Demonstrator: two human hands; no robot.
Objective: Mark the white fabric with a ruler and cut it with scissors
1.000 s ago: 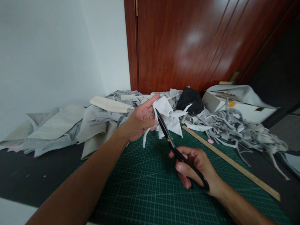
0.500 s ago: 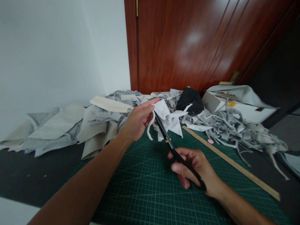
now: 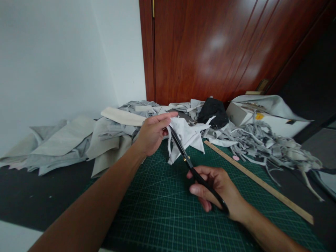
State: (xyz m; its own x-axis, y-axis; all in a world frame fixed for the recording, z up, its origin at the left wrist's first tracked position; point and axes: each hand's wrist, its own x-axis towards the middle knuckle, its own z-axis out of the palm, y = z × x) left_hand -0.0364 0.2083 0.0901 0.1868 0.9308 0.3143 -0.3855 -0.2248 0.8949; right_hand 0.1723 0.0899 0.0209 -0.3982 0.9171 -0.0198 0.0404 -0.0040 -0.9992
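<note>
My left hand pinches a piece of white cloth between thumb and fingers, its index finger stretched out to the right. The cloth hangs in points over the far part of the green cutting mat. In my right hand is a pair of black scissors with a brass-coloured pivot. Their blades point up and to the left, lying against the cloth with the tips close to my left thumb. A thin strip of the cloth dangles just left of the blades. My left fingertips are partly hidden.
A wooden ruler lies slanting on the mat's right side, near a pink disc. Grey fabric scraps are heaped at left and back. Tangled grey strips, a black cloth bundle and a white box stand at right.
The scissors and my right hand have shifted slightly left. My left hand has also moved a little left, and the white cloth now sags more, its strip hanging straighter beside the blades.
</note>
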